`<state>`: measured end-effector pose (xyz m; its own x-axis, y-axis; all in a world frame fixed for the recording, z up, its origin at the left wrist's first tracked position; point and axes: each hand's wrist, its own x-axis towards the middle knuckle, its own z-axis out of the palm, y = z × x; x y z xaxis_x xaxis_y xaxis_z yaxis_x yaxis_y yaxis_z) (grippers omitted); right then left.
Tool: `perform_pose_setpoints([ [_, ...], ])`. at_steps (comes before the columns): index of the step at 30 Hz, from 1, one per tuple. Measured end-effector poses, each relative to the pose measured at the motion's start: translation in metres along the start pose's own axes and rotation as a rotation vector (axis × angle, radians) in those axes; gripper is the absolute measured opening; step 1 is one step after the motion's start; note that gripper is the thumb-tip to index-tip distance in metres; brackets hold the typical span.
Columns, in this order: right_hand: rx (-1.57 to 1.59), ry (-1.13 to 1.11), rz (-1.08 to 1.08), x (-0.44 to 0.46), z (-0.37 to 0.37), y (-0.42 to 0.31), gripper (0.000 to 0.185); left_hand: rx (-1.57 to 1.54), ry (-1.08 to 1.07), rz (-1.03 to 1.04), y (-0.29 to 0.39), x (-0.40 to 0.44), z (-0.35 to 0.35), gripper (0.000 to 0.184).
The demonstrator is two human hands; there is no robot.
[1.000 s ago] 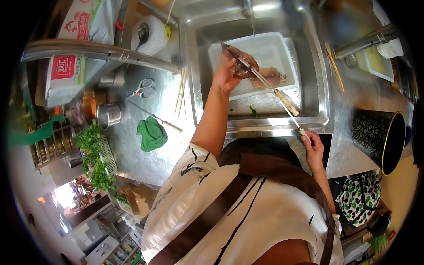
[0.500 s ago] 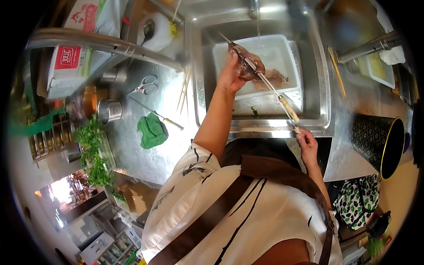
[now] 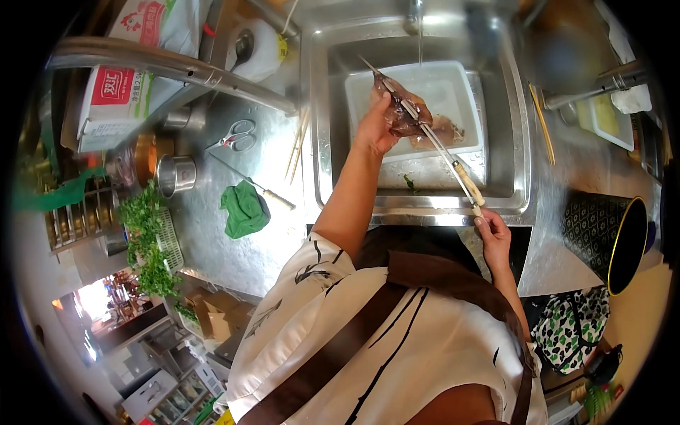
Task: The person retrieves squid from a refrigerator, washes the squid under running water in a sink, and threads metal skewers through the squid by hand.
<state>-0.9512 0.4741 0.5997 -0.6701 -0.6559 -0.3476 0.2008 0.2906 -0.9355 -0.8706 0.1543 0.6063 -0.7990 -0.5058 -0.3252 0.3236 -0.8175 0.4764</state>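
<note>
My left hand (image 3: 377, 126) is closed around a dark reddish-brown squid (image 3: 412, 120), over the sink. Metal skewers (image 3: 440, 150) run along it, and a pointed tip sticks out beyond its far end. One skewer has a pale wooden handle (image 3: 468, 183); a second pale end shows just below it. My right hand (image 3: 494, 232) pinches that lower end at the sink's front edge. Beneath the squid, a white plastic tub (image 3: 457, 69) sits in the sink, with a brownish piece (image 3: 445, 132) of similar flesh in it. How deep the skewers go is partly hidden.
Water runs from the faucet (image 3: 413, 25) into the metal sink (image 3: 520, 163). Left on the counter are scissors (image 3: 241, 134), a green cloth (image 3: 244, 210), another wooden-handled skewer (image 3: 280, 200) and chopsticks (image 3: 297, 145). A black patterned bin (image 3: 598, 230) stands right.
The view has shifted slightly. Both hands keep their holds, and the squid with its skewers stays in nearly the same place over the tub.
</note>
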Motion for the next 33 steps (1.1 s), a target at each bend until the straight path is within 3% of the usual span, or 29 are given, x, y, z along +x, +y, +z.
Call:
perform_pose_setpoints([
  [7, -0.1, 0.085, -0.065, -0.004, 0.004, -0.02, 0.018, 0.026, 0.138, -0.016, 0.0, 0.001, -0.005, 0.028],
  [9, -0.319, 0.11, -0.171, -0.007, 0.011, -0.034, 0.017, -0.004, -0.031, 0.015, -0.001, 0.004, -0.012, 0.028],
  [33, -0.463, 0.122, -0.269, -0.029, 0.016, -0.089, 0.017, -0.022, -0.125, 0.087, 0.001, 0.002, 0.001, 0.02],
])
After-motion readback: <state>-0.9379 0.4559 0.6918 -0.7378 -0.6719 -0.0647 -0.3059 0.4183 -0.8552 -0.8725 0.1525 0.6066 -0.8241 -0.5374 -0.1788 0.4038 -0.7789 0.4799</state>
